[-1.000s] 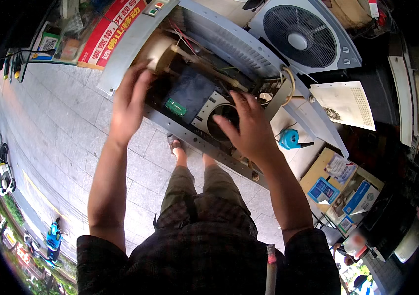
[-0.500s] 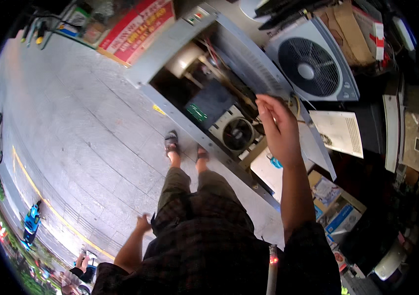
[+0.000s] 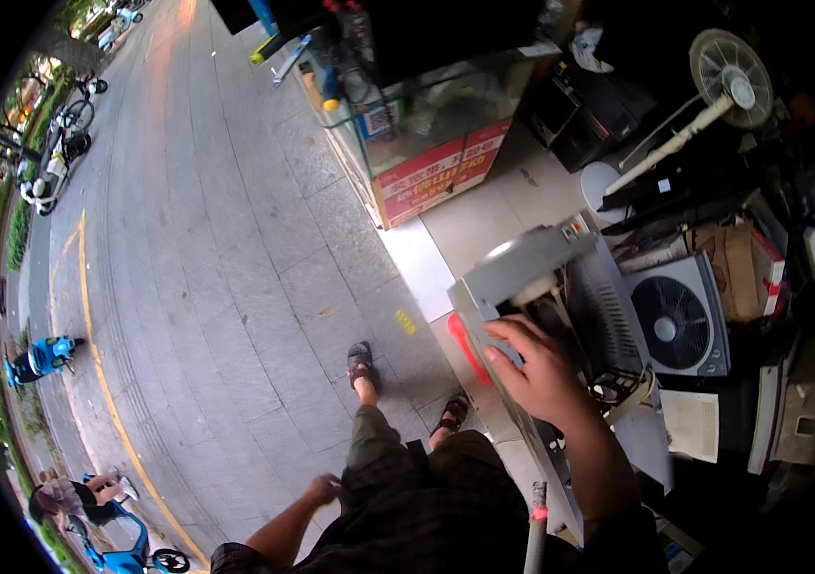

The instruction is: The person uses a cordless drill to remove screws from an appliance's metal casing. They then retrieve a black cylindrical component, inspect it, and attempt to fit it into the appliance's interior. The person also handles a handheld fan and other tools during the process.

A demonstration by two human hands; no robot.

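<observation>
the grey cabinet (image 3: 608,304) apparently points forward, its long axis slanting leftward.

A grey sheet-metal appliance cabinet (image 3: 527,260) is seen at the person's right, its long body slanted and its interior exposed. One end is closed by a smooth panel, with small coloured switches (image 3: 572,231) set at a corner. The far side wall (image 3: 610,304) is slotted; the inside is partly hidden.
</observation>
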